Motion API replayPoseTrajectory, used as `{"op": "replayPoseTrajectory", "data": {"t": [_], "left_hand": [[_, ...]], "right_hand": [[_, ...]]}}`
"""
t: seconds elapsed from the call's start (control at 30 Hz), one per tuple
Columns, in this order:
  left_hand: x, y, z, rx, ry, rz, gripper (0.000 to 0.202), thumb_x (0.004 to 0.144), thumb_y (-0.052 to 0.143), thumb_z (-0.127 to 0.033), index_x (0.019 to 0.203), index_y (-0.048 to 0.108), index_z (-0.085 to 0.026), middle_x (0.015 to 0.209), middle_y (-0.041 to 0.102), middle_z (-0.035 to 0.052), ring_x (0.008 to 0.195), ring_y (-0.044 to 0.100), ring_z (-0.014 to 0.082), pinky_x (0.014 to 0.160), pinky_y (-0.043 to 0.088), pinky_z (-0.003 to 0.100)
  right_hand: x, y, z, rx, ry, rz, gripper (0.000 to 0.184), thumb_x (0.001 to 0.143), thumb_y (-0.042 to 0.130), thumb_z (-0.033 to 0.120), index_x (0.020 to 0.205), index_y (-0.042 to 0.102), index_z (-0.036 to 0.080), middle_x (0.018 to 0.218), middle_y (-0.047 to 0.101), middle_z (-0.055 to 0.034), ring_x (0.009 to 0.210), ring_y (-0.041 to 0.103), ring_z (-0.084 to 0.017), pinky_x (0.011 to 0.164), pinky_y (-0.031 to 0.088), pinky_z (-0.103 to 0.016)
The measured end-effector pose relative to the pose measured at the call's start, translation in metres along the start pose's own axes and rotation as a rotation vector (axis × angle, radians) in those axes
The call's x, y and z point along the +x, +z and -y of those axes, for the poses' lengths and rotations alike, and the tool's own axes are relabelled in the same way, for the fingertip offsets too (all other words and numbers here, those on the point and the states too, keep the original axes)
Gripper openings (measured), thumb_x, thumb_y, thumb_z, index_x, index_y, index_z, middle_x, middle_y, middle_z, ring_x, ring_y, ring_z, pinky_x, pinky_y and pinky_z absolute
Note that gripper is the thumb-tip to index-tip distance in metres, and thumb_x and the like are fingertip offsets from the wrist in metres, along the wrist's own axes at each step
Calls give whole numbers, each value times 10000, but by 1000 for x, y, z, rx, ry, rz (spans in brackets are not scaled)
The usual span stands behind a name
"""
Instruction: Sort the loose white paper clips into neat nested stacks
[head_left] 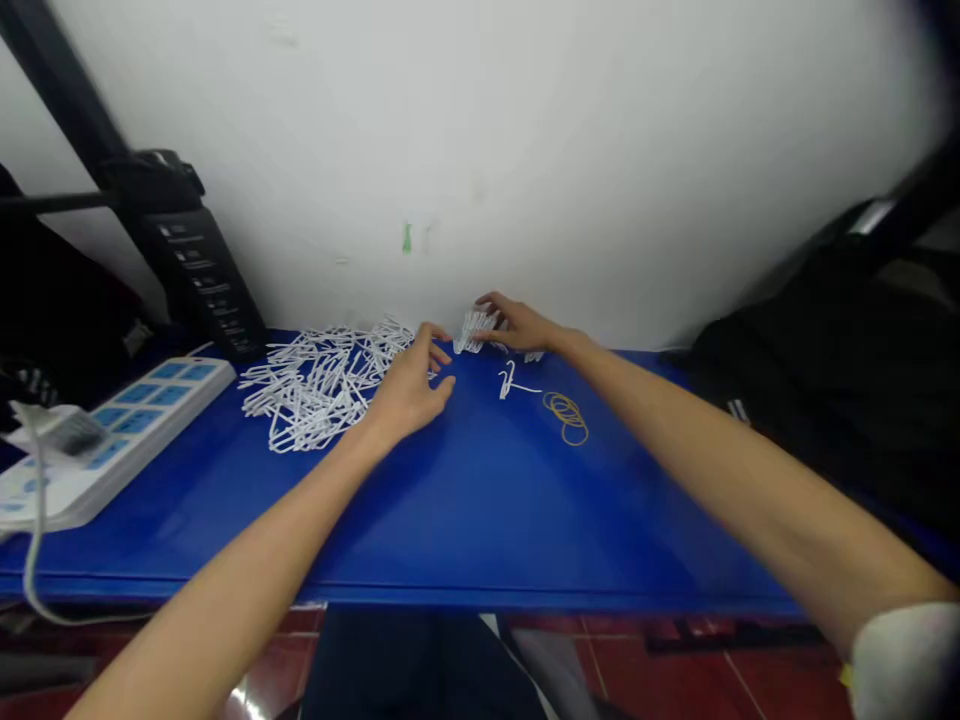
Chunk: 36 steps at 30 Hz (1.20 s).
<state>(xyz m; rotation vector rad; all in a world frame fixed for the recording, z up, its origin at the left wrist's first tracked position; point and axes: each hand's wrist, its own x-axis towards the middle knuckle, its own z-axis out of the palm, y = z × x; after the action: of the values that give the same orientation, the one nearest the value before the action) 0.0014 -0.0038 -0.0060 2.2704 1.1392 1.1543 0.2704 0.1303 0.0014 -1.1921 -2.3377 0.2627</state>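
Note:
A loose heap of thin white bent-wire hooks (319, 395) lies on the blue table at the left, near the wall. My left hand (412, 385) is at the heap's right edge, fingers apart and nothing visible in them. Farther right, against the wall, my right hand (520, 326) has its thumb and fingers around a bundle of white hooks (472, 330) set side by side. More white hooks (533, 356) show partly under that hand. Two or so single hooks (508, 380) lie in front of it, beside several tan rubber bands (566, 412).
A white power strip (161, 400) with blue squares and a white cord (34, 560) occupies the left side. Behind it leans a black panel (210, 280) with labels. Dark fabric (787, 370) lies at the right. The blue table (510, 520) ends at a wall (525, 150).

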Motion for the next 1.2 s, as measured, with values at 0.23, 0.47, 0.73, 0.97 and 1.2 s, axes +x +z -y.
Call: {"op": "replayPoseTrajectory", "data": {"t": [0.23, 0.47, 0.73, 0.97, 1.2], "left_hand": [[-2, 2, -2, 23, 14, 38, 405, 853, 668, -161, 1222, 512, -217, 1026, 705, 46, 926, 669, 199, 796, 540, 340], [-2, 6, -2, 59, 0, 76, 323, 855, 658, -150, 1159, 565, -206, 1018, 717, 56, 926, 678, 203, 801, 541, 343], [-2, 6, -3, 45, 11, 92, 266, 866, 638, -151, 1117, 578, -219, 997, 719, 49, 928, 690, 204, 802, 549, 344], [-3, 6, -9, 34, 30, 78, 220, 876, 631, -142, 1080, 603, -216, 995, 733, 49, 940, 705, 206, 850, 559, 353], [-2, 8, -4, 23, 63, 70, 210, 877, 625, -129, 1077, 622, -189, 975, 742, 51, 923, 717, 199, 850, 555, 333]], "right_hand": [[-8, -6, 4, 74, -43, -73, 446, 884, 759, 408, 1242, 739, 142, 1162, 798, -141, 1009, 742, -257, 919, 588, -385], [-10, -3, 12, 31, -16, -93, 328, 881, 737, 298, 1151, 788, 117, 1078, 819, -143, 959, 754, -249, 896, 590, -383], [1, -26, 18, -168, 14, 50, 438, 859, 807, 398, 1198, 738, 129, 1130, 796, -168, 964, 738, -290, 875, 577, -394], [-1, 19, 44, -208, 167, -63, 465, 1083, 472, 420, 1333, 671, 82, 1372, 703, -257, 1257, 677, -363, 1091, 499, -466], [-27, 52, 38, -207, 146, -273, 581, 1086, 427, 484, 1455, 620, 79, 1460, 666, -227, 1376, 597, -392, 1192, 430, -526]]}}
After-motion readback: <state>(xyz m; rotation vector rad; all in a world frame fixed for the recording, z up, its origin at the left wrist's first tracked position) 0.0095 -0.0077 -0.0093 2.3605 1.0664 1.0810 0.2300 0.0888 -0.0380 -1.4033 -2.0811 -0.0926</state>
